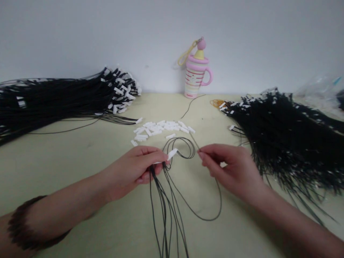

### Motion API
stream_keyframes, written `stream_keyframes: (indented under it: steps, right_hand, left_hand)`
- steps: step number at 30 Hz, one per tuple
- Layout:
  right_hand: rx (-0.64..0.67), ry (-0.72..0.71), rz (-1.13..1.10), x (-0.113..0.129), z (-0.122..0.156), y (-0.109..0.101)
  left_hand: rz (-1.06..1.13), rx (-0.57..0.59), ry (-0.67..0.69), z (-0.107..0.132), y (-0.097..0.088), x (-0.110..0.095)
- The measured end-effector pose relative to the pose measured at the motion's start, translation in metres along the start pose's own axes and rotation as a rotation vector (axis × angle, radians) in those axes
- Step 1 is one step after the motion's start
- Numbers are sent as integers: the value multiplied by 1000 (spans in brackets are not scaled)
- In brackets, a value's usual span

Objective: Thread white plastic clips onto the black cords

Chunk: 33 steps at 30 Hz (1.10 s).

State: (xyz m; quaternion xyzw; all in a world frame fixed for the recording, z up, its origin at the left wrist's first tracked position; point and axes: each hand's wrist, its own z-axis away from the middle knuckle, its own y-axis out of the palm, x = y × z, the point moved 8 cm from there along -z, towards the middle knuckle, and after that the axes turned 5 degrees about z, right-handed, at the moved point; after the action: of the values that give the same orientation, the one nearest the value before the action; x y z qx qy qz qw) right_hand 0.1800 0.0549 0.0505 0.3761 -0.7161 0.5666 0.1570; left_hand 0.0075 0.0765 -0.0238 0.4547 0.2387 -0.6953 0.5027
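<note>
My left hand (pixel 146 163) pinches a white connector (pixel 172 154) between thumb and fingers. Several thin black wires (pixel 164 204) hang down from beneath those fingers, and some curl into a loop just right of the connector. To the right, my right hand (pixel 228 165) is closed on a single black wire (pixel 211 219), whose free end points up and left past the fingertips. That wire sags in a curve back towards my left hand. Just beyond both hands lies a loose pile of small white connectors (pixel 166 126) on the pale table (pixel 107 222).
A thick bundle of black wires with white connectors (pixel 80 93) lies at the left. Another big bundle (pixel 292 136) covers the right side, with orange rubber bands (pixel 216 103) beside it. A pink striped cup (pixel 193 77) stands by the wall; a clear plastic bag (pixel 319 91) is far right.
</note>
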Motion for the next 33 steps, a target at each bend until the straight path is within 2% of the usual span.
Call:
stream_keyframes:
  steps: [2,6,15,24,29,33]
  right_hand:
    - [58,-90,95,10,6,16]
    - [112,-115,99,12,11,28]
    - [137,-106,87,8,9,33]
    - [178,-136,74,12,10,32]
    - [184,-154,91,12,11,33]
    - [161,-248,181,21,15,34]
  left_hand:
    - [25,0,12,-1,0,-1]
    - [34,-2,14,-2,1,-1]
    - [-57,-26,34,-1,1,-5]
    - [-45,-29,23,-1,1,-2]
    - [-99,-11,44,1,2,-2]
    - [-250,56,23,5,10,-5]
